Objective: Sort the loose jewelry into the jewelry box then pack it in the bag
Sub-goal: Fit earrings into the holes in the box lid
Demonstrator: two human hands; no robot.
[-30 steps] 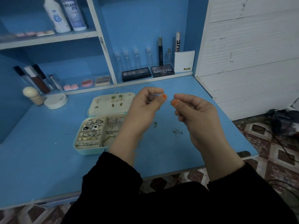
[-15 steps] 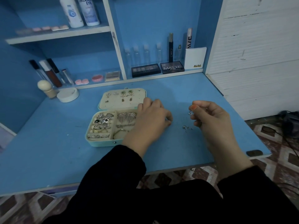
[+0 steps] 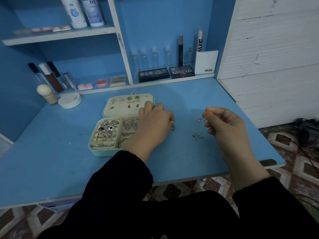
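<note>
Earring [image 3: 202,120] stays pinched in right hand [image 3: 224,124]; left hand [image 3: 153,122] has lowered.

White bottles [image 3: 84,11] top shelf [image 3: 60,34]; MATTE palette [image 3: 182,71] beside NUDE box [image 3: 206,62].

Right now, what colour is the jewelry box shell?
The jewelry box shell is pale mint green, cream inside; head view.

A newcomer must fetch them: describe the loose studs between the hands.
On the blue desk, look right of the open jewelry box. Between the left hand and right hand lie small silver studs, the loose pieces nearest the front edge.
</note>
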